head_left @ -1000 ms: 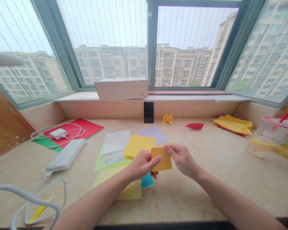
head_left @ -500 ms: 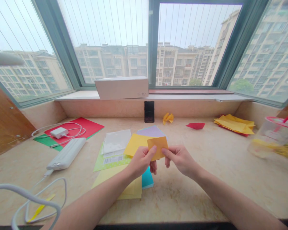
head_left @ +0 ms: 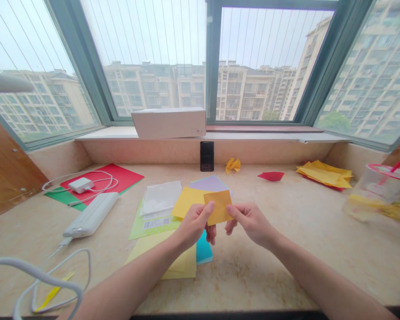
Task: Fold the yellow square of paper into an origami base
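Between my two hands, raised over the counter, is a small orange-yellow sheet of paper [head_left: 219, 206]. My left hand [head_left: 197, 221] pinches its left edge, thumb on the near face and fingers behind. The right edge is held between the thumb and fingers of my right hand [head_left: 248, 218]. Behind and below lie a larger yellow sheet [head_left: 186, 202] and a lilac sheet [head_left: 209, 182]. Pale yellow sheets [head_left: 178, 262] and a blue paper stack [head_left: 204, 249] lie beneath my left hand and forearm.
At left are a white power strip [head_left: 91, 215], looped cables and red paper [head_left: 120, 177]. A black phone [head_left: 207, 156] leans at the back near a folded yellow paper piece [head_left: 233, 165]. To the right are a red folded paper [head_left: 271, 176], yellow papers [head_left: 326, 173] and a plastic cup [head_left: 370, 191].
The orange-yellow paper is turned slightly, and its right edge now shows more beside my right thumb. Both hands keep their hold in nearly the same place.
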`<act>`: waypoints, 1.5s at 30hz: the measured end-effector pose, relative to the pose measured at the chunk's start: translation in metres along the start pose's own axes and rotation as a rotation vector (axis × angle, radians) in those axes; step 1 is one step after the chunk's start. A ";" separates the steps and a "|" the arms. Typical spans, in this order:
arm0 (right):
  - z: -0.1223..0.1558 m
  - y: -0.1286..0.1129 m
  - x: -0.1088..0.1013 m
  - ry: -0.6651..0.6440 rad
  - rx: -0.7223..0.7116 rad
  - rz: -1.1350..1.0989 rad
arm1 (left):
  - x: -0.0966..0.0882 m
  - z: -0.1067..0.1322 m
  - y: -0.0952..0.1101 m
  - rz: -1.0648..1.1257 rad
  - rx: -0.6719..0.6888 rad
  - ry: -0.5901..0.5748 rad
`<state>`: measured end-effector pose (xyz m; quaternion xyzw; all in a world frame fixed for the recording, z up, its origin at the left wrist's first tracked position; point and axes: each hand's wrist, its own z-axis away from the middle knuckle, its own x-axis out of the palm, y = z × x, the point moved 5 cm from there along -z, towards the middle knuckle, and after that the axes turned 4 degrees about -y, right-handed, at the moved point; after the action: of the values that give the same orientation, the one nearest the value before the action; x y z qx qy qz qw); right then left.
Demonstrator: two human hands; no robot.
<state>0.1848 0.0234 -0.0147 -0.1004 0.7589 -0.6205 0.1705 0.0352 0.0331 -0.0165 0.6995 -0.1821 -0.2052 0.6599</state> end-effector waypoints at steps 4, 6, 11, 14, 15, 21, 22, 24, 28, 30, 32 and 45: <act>-0.001 0.001 0.002 -0.069 0.003 0.005 | -0.004 0.000 0.001 -0.117 -0.006 0.034; -0.002 -0.002 -0.002 -0.006 -0.034 0.009 | -0.002 0.000 -0.002 -0.134 -0.037 -0.018; -0.002 -0.005 -0.007 0.089 -0.045 0.000 | 0.004 0.002 -0.006 -0.133 -0.058 -0.100; -0.001 -0.005 -0.011 0.137 -0.048 0.050 | 0.002 0.000 -0.006 -0.125 -0.045 -0.070; 0.000 -0.004 -0.014 0.162 -0.049 0.071 | 0.001 -0.001 -0.006 -0.119 -0.046 -0.049; 0.000 0.000 -0.024 0.213 -0.055 0.037 | -0.014 -0.008 -0.011 -0.061 -0.121 0.175; 0.000 0.001 -0.024 0.211 -0.072 0.030 | -0.015 -0.008 -0.013 -0.042 -0.151 0.195; 0.000 0.001 -0.023 0.200 -0.111 0.049 | -0.016 -0.008 -0.015 0.017 -0.200 0.193; 0.002 0.001 -0.022 0.149 -0.142 0.142 | -0.012 -0.007 -0.009 0.151 -0.121 0.095; 0.002 0.000 -0.021 0.107 -0.147 0.145 | -0.011 -0.006 -0.004 0.127 -0.051 0.095; 0.001 0.000 -0.019 0.083 -0.132 0.111 | -0.011 -0.006 0.000 0.072 -0.014 0.112; -0.003 0.004 -0.014 0.104 -0.113 -0.130 | -0.010 -0.005 -0.003 0.001 0.066 0.104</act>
<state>0.1965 0.0321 -0.0162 -0.1265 0.7924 -0.5907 0.0844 0.0292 0.0426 -0.0192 0.7304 -0.1547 -0.1620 0.6452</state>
